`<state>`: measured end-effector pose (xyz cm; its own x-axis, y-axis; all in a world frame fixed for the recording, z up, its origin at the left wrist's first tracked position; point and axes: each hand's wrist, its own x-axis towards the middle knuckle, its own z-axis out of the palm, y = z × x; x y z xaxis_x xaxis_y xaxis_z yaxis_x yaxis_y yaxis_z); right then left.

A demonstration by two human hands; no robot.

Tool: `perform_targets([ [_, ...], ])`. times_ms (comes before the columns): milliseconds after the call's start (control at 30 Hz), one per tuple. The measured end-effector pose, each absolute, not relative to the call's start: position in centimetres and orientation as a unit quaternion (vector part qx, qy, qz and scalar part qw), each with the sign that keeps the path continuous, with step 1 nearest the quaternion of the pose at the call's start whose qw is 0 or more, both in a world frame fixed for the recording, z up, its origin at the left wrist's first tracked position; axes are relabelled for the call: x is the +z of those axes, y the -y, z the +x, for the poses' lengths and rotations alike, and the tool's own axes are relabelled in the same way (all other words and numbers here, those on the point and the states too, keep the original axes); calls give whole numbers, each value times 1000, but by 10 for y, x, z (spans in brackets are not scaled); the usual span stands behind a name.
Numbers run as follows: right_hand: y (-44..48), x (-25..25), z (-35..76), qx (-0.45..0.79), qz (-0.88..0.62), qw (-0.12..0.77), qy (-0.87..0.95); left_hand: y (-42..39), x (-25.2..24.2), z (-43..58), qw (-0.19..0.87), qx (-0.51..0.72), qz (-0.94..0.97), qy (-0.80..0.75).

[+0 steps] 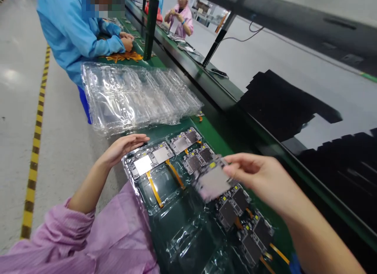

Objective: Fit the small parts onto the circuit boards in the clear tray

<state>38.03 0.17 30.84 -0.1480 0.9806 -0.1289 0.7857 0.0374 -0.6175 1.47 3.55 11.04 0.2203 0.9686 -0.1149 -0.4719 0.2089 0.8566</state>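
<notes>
Pinching the edge of a circuit board (212,183), the right hand (250,168) has its thumb and fingers together on one corner. The board is up over the clear tray (182,227), near the row of dark boards (229,211). It looks blurry, so I can't tell if it touches the ones under it. Only a corner is held, so it could tip or slip out if the pinch gets weak. If it came down too low, it might bump and scratch those dark boards.

The left hand (126,146) is flat and loose, with straight fingers and nothing in its grip, at the tray's far corner. I can't tell if it presses on the rim. A hard push there could make the thin tray bend or slide, and its boards might jump out of place.

Two boards with shiny silver plates (151,159) lie near that hand. Their orange strips (154,189) stretch across the tray, and a finger could snag one and bend it.

Farther off sits a heap of clear plastic trays (141,97). A nudge could make it slide, since plastic is slippery. Past it, a co-worker in blue sleeves (100,46) leans on the bench.
</notes>
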Motion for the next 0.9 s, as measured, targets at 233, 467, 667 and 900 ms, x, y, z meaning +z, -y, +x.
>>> perform_targets([
  [233,25,211,306,608,-574,152,527,-36,111,16,678,524,378,-350],
  [467,13,164,292,531,-634,118,550,-36,115,21,668,530,385,-355],
  [667,35,189,279,216,-598,30,771,-36,113,20,669,530,374,-363],
  [900,46,194,274,188,-577,-67,792,-34,112,20,672,528,370,-365],
])
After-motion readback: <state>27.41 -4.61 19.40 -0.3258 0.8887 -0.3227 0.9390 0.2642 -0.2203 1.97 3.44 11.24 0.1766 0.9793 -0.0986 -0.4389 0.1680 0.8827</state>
